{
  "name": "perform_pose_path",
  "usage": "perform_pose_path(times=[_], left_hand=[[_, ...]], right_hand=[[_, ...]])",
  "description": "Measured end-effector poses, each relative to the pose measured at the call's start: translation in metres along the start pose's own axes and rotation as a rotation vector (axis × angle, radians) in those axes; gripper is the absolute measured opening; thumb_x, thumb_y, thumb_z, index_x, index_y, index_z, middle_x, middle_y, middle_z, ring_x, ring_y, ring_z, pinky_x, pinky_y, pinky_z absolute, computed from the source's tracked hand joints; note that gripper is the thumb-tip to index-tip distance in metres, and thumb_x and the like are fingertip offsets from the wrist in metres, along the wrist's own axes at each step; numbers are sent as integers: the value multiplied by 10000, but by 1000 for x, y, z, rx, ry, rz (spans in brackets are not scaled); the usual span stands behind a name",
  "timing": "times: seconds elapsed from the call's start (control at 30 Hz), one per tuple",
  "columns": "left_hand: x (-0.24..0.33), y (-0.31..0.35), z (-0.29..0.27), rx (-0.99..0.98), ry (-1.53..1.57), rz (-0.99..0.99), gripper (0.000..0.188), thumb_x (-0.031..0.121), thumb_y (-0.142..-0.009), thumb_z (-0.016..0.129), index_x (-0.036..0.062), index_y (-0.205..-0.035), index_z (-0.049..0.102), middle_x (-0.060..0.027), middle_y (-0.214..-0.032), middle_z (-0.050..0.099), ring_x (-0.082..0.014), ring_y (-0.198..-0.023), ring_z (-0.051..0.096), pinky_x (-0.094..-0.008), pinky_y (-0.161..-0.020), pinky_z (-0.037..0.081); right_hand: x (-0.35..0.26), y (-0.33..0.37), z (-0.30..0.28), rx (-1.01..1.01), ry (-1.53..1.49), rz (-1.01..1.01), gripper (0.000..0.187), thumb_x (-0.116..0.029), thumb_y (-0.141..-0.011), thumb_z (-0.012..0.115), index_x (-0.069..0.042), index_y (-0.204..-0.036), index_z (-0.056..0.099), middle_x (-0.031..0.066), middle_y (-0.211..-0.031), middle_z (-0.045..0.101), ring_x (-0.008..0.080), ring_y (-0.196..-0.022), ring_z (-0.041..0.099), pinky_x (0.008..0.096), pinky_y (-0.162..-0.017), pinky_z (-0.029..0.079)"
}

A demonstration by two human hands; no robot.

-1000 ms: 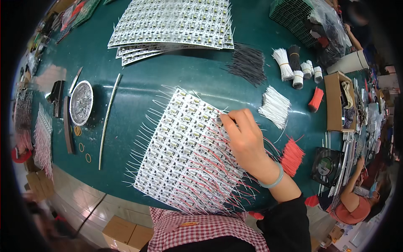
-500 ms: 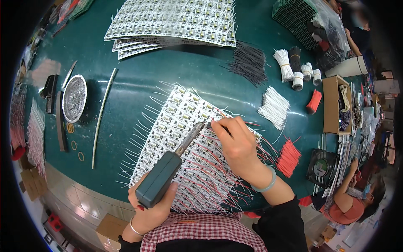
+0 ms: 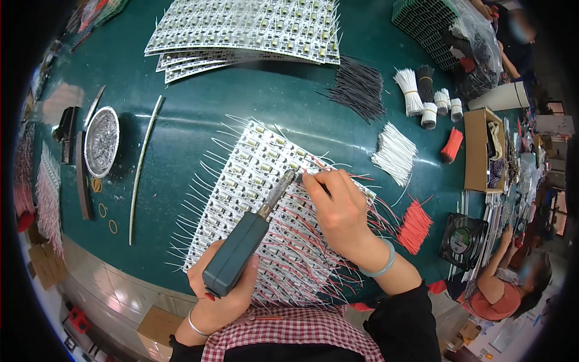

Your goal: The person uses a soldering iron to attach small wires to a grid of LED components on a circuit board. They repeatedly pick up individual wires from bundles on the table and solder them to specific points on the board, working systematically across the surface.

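Observation:
My left hand (image 3: pixel 220 295) is closed around the dark green handle of a soldering gun (image 3: pixel 236 253). Its metal tip (image 3: pixel 288 178) points up and right, down at a white circuit board panel (image 3: pixel 238 181) with rows of small components. White wires stick out along the panel's left side, and many red and white wires (image 3: pixel 301 241) fan over its right half. Close beside the tip, my right hand (image 3: pixel 341 205) pinches thumb and forefinger together at the panel. Whatever small dark thing sits at those fingertips is too small to name.
Beyond the panel lies a stack of similar boards (image 3: pixel 247 30). To the right are black wires (image 3: pixel 359 90), white wires (image 3: pixel 395 154), red wires (image 3: pixel 415 225) and a fan (image 3: pixel 463 240). At left stand a foil-like bowl (image 3: pixel 102 142) and a thin rod (image 3: pixel 145 172). Other people sit at right.
The soldering gun has shifted slightly right and up, its tip still by my right fingertips. My right hand stays nearly in place, still pinched. The view has shifted slightly.

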State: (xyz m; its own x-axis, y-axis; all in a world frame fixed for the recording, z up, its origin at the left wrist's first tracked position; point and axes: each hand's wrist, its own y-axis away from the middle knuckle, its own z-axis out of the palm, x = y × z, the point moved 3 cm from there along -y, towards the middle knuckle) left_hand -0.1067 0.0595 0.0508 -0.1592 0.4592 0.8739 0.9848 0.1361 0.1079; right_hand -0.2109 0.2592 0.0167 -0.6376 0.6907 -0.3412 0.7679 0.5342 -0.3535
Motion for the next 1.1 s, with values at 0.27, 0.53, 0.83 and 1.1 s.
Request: perform_pose_path(times=[0.27, 0.53, 0.83, 1.1], left_hand=[[-4, -1, 1, -10, -33, 65, 207, -36, -778, 774, -59, -975, 717, -111, -870, 693, -135, -655, 646, -254, -597, 508], [-8, 1, 3, -14, -64, 104, 189, -38, -769, 780, -47, -944, 709, -92, -841, 687, -128, -643, 638, -254, -592, 502], [-3, -3, 3, 6, -60, 95, 182, -46, -760, 781, -45, -926, 706, -85, -821, 675, -118, -622, 618, -253, -567, 483], [-3, -3, 2, 3, -59, 105, 174, -45, -761, 782, -47, -918, 709, -87, -824, 669, -115, -610, 610, -249, -554, 475]], right_hand=[[1, 0, 2, 7, 3, -20, 315, 2, -730, 673, 72, -1037, 669, 120, -923, 575, 257, -804, 590, 330, -624, 504], [0, -1, 3, 5, 9, -22, 306, 3, -728, 673, 71, -1027, 665, 122, -930, 575, 259, -794, 590, 336, -614, 505], [1, -1, 3, 5, -7, -1, 300, 3, -729, 674, 56, -1024, 659, 120, -939, 569, 261, -812, 588, 341, -643, 504], [1, 0, 5, 25, -24, -5, 317, 13, -724, 674, 55, -1037, 655, 121, -942, 571, 268, -814, 593, 349, -658, 504]])
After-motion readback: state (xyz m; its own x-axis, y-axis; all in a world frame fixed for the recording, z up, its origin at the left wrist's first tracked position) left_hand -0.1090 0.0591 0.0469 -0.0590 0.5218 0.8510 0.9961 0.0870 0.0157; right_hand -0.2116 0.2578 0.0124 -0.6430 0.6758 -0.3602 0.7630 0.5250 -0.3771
